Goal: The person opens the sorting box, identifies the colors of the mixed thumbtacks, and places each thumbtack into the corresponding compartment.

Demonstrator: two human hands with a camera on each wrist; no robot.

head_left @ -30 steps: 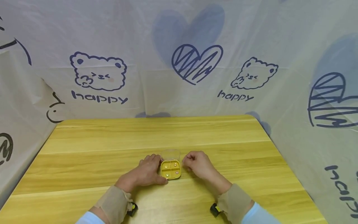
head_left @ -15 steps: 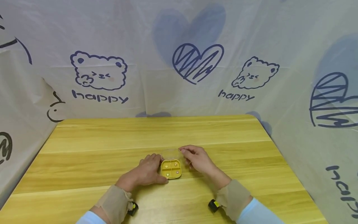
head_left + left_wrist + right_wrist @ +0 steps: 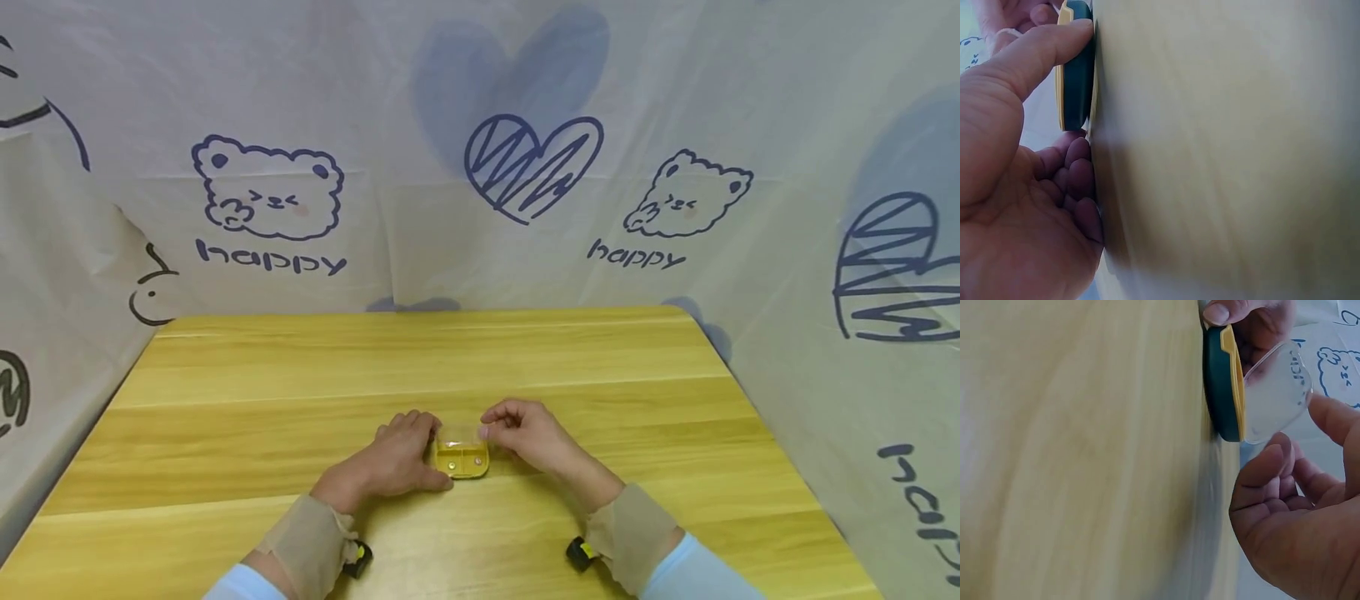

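A small pill box [image 3: 467, 472] with a yellow divided inside and a dark green outer shell [image 3: 1220, 384] lies on the table. Its clear hinged lid [image 3: 1279, 394] is raised at a slant over the rear compartments. A small round piece shows in each front compartment. My left hand [image 3: 401, 458] grips the box from the left, thumb along its near side and fingers by its far left corner. At the lid's right edge, my right hand [image 3: 528, 433] pinches with thumb and index finger, the other fingers curled. The lid partly veils the rear compartments.
The wood-grain table [image 3: 300, 358] extends around both hands. White cloth [image 3: 420, 233] printed with bears and hearts hangs behind it and along both sides. A black wrist camera [image 3: 356, 558] sits on the left wrist and another wrist camera [image 3: 580, 554] on the right.
My right hand reached the lid's far right corner, then came slightly nearer. The lid has tilted from laid back to slanting over the box. My left hand keeps its place on the box.
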